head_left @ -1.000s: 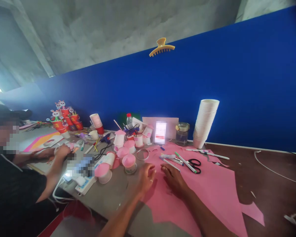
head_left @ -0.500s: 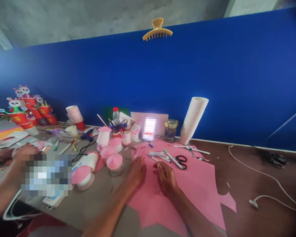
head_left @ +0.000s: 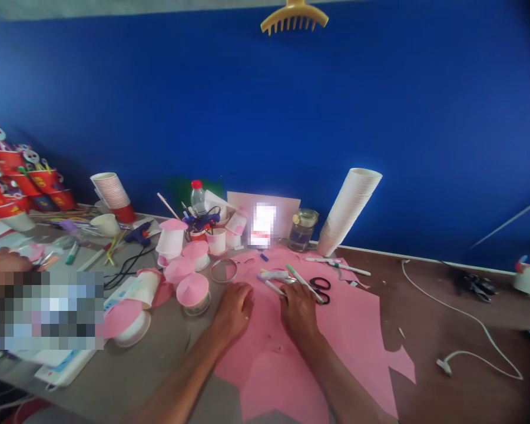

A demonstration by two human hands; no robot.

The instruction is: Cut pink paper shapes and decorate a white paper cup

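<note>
Right now I have both hands flat on the one big pink paper sheet spread over the table. My left hand rests palm down near its left edge, fingers loosely together, holding nothing. My right hand lies just beside it, fingertips touching a white marker; whether it pinches that marker I cannot tell. I count one pair of black scissors near that hand, one tall stack of white cups, and one glass jar.
</note>
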